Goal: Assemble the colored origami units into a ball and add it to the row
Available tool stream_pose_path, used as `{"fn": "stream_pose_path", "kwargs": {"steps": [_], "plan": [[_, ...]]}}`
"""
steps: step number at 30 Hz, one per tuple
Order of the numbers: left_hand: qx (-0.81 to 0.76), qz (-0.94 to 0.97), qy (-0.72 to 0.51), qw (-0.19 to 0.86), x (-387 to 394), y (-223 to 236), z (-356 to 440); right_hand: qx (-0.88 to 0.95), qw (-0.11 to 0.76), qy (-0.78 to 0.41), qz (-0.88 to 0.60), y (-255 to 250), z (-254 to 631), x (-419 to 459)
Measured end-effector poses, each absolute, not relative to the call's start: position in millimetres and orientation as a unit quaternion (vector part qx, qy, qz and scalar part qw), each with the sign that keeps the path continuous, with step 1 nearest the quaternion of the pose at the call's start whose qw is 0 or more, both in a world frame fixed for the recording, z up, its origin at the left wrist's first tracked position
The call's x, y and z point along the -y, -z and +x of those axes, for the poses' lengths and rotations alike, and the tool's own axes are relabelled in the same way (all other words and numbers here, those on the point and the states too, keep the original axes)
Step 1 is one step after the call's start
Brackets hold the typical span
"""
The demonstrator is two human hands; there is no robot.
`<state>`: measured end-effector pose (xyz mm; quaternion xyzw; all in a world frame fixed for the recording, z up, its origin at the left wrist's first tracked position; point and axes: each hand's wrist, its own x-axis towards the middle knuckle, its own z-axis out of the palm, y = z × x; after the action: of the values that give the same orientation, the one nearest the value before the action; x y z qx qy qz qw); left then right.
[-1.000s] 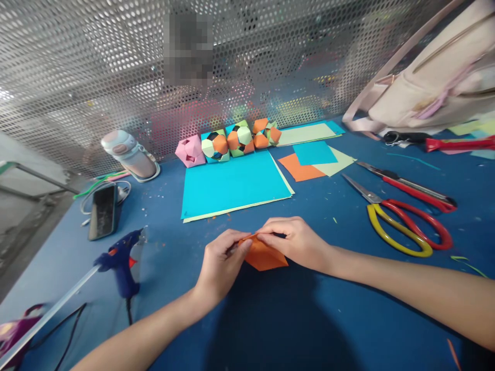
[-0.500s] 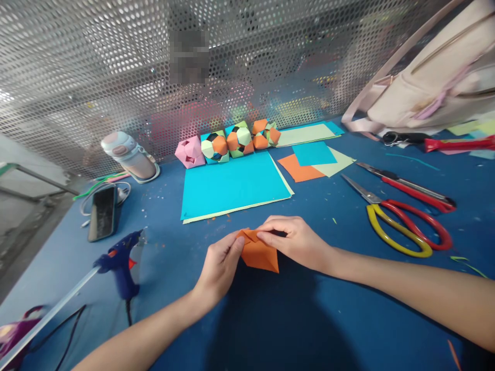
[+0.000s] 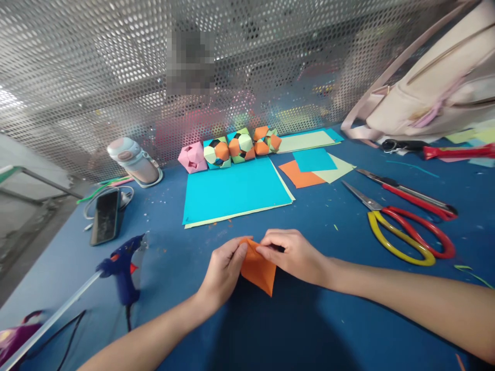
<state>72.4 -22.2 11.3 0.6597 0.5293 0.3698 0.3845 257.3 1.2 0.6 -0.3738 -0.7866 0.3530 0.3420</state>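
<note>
A folded piece of orange paper (image 3: 258, 270) is held just above the blue table (image 3: 309, 319), its lower corner pointing down and to the right. My left hand (image 3: 223, 270) pinches its left edge with closed fingers. On the paper's top right edge my right hand (image 3: 294, 254) pinches likewise, and the fingertips of the two hands nearly meet at the top corner.
Behind lie a large cyan sheet (image 3: 234, 191), small coloured squares (image 3: 314, 167) and several folded paper balls (image 3: 232, 147). Scissors (image 3: 402, 232) and a cutter (image 3: 410, 191) lie right, a bag (image 3: 433, 93) beyond. Left are a glue gun (image 3: 122, 268), phone (image 3: 105, 216) and bottle (image 3: 133, 161). A perforated metal screen (image 3: 96, 67) closes off the back.
The orange paper has been turned between my fingers, so its long corner now points down and right instead of lying flat. Both hands have stayed at about the same spot.
</note>
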Motion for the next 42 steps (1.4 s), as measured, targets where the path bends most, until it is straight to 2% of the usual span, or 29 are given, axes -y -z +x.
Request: {"fn": "stream_pose_path", "kwargs": {"steps": [7, 26, 42], "plan": [[-0.499, 0.686, -0.377, 0.372, 22.5, -4.8, 70.0, 0.855, 0.337, -0.209, -0.334, 9.3, 255.2, -3.4], [-0.454, 0.735, -0.358, 0.355, 22.5, 3.7, 59.9, 0.862, 0.321, -0.174, -0.352, 16.7, 248.6, -5.4], [-0.446, 0.731, -0.347, 0.382, 23.4, 1.9, 59.9, 0.855, 0.303, -0.222, -0.357, 14.9, 250.3, -4.1]]}}
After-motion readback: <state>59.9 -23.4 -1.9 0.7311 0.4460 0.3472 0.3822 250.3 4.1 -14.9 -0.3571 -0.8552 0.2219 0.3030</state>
